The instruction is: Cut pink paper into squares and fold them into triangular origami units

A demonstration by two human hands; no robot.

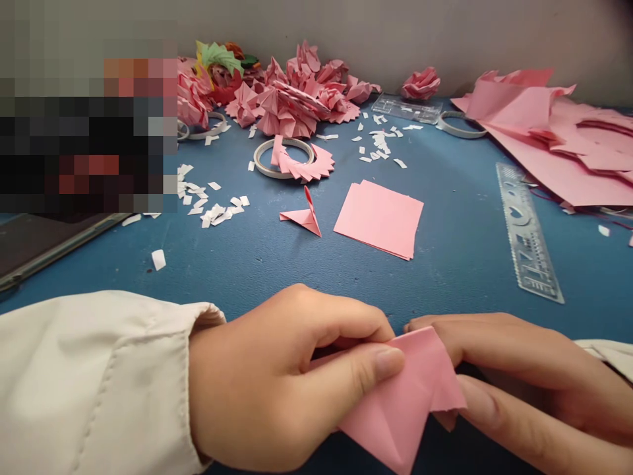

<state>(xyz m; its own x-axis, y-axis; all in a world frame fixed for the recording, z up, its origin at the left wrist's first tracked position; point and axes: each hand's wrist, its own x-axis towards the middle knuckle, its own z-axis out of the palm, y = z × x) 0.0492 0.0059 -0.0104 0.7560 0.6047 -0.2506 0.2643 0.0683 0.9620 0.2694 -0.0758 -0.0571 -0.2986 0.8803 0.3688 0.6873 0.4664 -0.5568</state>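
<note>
A creased piece of pink paper (390,409) is between my two hands at the bottom of the view. My left hand (297,376) pinches it, the thumb lying flat on its face and the fingers behind. At the paper's right edge, my right hand (534,376) has its thumb and fingers around a folded corner; part of those fingers is hidden behind the paper. Beyond my hands lie a small folded pink paper piece (304,216) and a stack of square pink sheets (380,219).
A ring of folded pink pieces (311,163) leans on a tape roll (262,158). White paper scraps (217,214) are scattered about. A clear stencil ruler (527,231) lies right, near large pink sheets (534,138). Folded pink paper shapes (297,92) pile up along the wall.
</note>
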